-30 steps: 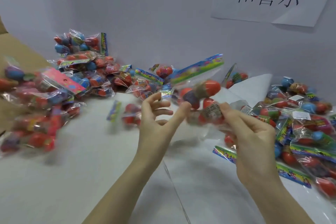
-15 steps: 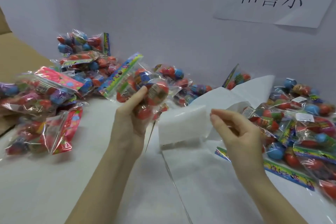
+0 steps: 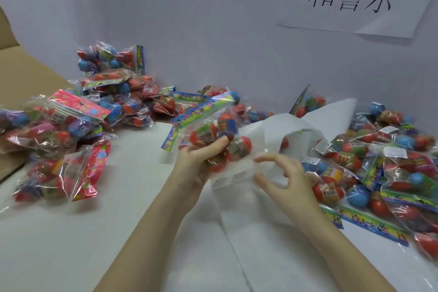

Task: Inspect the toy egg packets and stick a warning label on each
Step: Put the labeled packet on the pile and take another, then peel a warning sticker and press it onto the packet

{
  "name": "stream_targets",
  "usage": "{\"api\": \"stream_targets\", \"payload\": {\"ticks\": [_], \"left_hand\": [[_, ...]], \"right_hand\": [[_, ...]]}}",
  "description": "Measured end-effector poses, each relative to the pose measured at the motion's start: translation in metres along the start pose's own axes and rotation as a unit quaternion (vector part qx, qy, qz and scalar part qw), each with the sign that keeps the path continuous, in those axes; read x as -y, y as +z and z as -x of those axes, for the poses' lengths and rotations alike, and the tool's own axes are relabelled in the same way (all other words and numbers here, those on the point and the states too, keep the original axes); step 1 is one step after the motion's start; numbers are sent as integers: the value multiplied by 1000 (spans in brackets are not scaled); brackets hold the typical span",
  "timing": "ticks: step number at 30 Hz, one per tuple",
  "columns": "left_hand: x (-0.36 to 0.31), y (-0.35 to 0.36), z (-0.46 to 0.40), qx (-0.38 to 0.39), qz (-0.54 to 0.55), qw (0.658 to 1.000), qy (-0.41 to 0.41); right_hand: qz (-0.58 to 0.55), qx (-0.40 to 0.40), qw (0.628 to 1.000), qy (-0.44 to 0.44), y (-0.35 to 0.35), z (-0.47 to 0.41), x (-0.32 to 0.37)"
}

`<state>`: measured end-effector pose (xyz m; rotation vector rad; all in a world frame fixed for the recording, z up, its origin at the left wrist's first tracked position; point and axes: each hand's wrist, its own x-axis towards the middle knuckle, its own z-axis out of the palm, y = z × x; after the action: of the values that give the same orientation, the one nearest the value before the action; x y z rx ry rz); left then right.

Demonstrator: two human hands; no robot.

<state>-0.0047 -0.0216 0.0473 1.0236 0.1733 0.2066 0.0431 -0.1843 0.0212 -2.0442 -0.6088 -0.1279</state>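
Many packets (image 3: 388, 163) along the table's (image 3: 71, 244) right edge already carry white labels; the heap (image 3: 71, 125) at the left edge seems unlabelled. Since half a second ago, the left hand (image 3: 199, 163) has carried its gripped packet (image 3: 213, 135) rightward toward the label sheet (image 3: 267, 130), where the right hand (image 3: 282, 173), holding nothing visible, curls thumb and finger narrowly.

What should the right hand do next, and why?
Probably peel one label off the white label sheet. The left hand already grips a toy egg packet beside the sheet, while the right hand hovers over it, fingers curled, seemingly holding nothing.
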Motion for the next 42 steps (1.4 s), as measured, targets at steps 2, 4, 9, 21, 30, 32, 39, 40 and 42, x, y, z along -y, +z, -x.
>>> {"api": "stream_targets", "payload": {"ticks": [2, 4, 9, 21, 30, 32, 39, 40, 42], "left_hand": [[-5, -3, 0, -2, 122, 993, -7], [-9, -6, 0, -11, 213, 977, -23], [-12, -6, -3, -48, 264, 963, -30], [-17, -15, 7, 135, 72, 985, 81], [-13, -15, 10, 197, -1, 980, 31], [-10, -10, 10, 196, -7, 980, 21], [-2, -2, 6, 118, 46, 992, -17], [-2, -2, 6, 119, 60, 991, -16], [-1, -1, 6, 115, 94, 989, -13]], "right_hand": [[-45, -24, 999, -15, -4, 1, 6], [-114, -18, 993, -2, -7, 1, 10], [-221, 1, 975, 3, -10, 1, 16], [-279, -49, 959, 14, -15, 1, 18], [-244, -40, 969, 9, -16, 0, 21], [-238, -33, 971, 17, -18, 0, 22], [8, -75, 993, -93, -11, 9, 30], [20, -76, 992, -99, -9, 10, 30], [29, -71, 993, -91, -7, 10, 28]]}}
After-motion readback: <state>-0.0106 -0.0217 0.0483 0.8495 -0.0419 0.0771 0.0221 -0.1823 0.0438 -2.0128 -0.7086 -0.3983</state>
